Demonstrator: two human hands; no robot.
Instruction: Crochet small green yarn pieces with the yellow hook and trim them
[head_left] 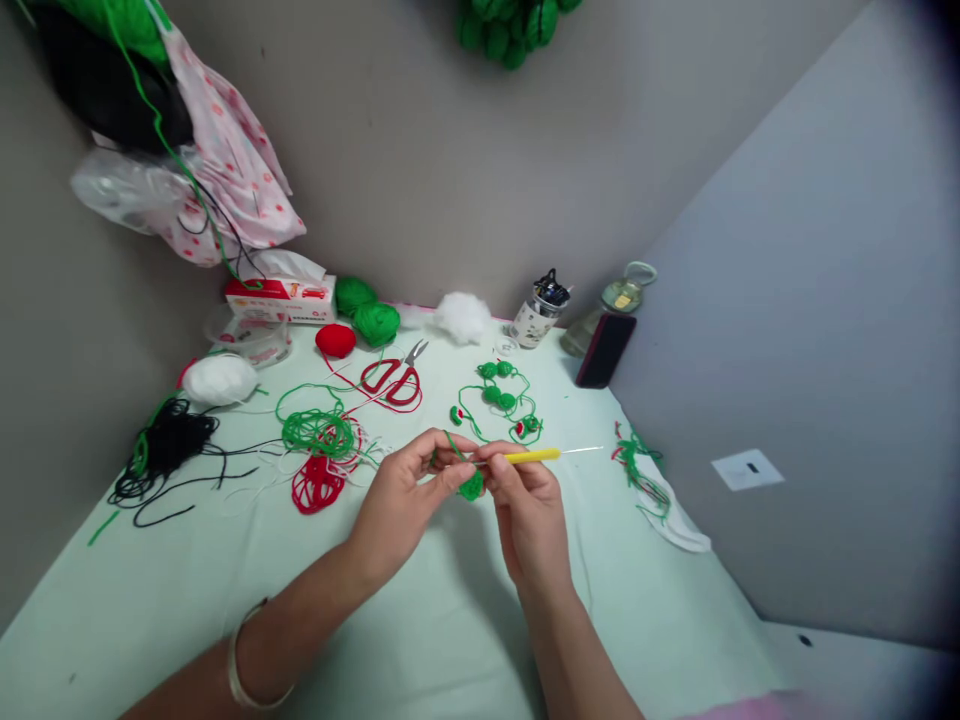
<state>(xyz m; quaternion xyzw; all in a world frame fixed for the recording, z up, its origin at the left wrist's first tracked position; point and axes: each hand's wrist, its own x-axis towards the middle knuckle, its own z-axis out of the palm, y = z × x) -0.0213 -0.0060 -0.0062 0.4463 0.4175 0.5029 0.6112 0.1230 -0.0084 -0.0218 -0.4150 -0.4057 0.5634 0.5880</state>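
My left hand [416,485] pinches a small green crochet piece [471,486], and a green yarn strand passes over its fingers. In my right hand [529,500] is a crochet hook [534,456] with a yellow handle, held level. Its thin metal end at the left meets the green piece between my fingertips; another metal end points right. Just beyond my hands lie several small green crocheted balls [498,397] with loose yarn tails. Two little green, red and white pieces [527,428] rest near them.
Red-handled scissors [393,383] lie behind tangled green yarn [319,432] and red yarn [319,485]. Black yarn [176,440] is at left. Along the back stand a tissue box [285,299], green yarn balls [376,323], white stuffing [462,317], a pen cup [536,318] and a phone [606,350].
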